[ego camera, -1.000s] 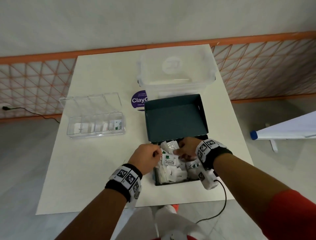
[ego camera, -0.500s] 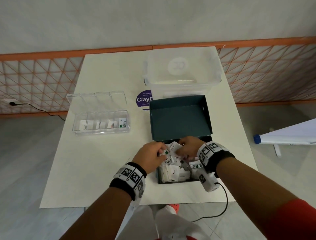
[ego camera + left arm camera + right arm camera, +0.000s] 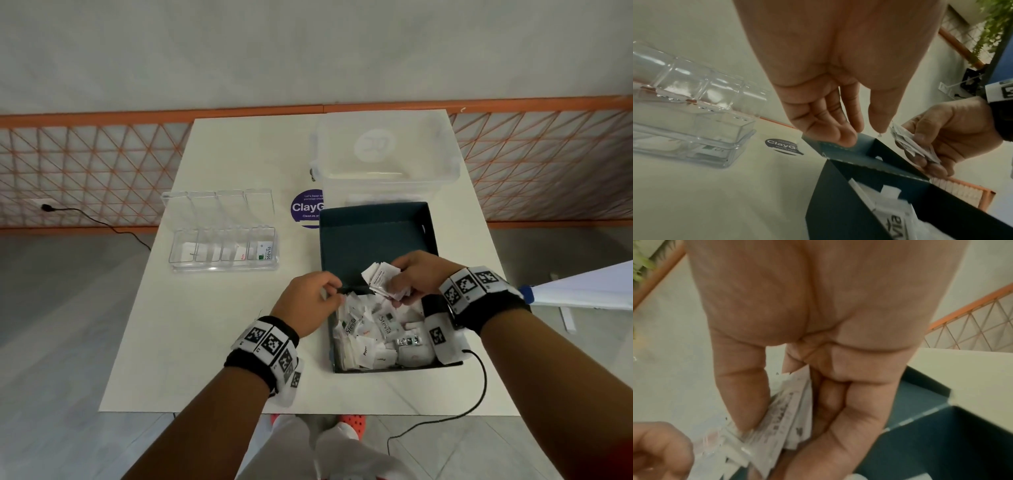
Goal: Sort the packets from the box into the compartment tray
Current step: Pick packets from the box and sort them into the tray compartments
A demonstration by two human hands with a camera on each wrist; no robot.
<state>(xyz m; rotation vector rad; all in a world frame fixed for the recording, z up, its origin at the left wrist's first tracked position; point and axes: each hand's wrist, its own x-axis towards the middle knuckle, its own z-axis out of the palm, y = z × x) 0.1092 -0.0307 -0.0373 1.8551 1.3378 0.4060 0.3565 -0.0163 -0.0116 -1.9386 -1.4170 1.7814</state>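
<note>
The dark teal box point(image 3: 394, 368) stands open on the white table, its near half full of white packets point(image 3: 373, 329). My right hand point(image 3: 411, 279) hovers over the box's hinge line and grips a fanned bunch of packets point(image 3: 380, 281), also seen as packets point(image 3: 785, 415) and packets point(image 3: 908, 146). My left hand point(image 3: 320, 296) is at the box's left rear corner; its fingertips point(image 3: 840, 138) touch the box wall point(image 3: 838, 203), thumb apart, holding no packet. The clear compartment tray point(image 3: 222, 266) lies to the left, with a Stevia packet point(image 3: 265, 251) in its rightmost compartment.
A clear plastic bin point(image 3: 383, 154) stands behind the box. A purple round sticker point(image 3: 306, 209) lies between tray and box. A black cable point(image 3: 478, 394) trails from my right wrist over the table's near edge. An orange mesh fence runs behind the table.
My right hand has risen out of the box with a bunch of packets. My left hand has drawn back from the packets to the box's left rear corner.
</note>
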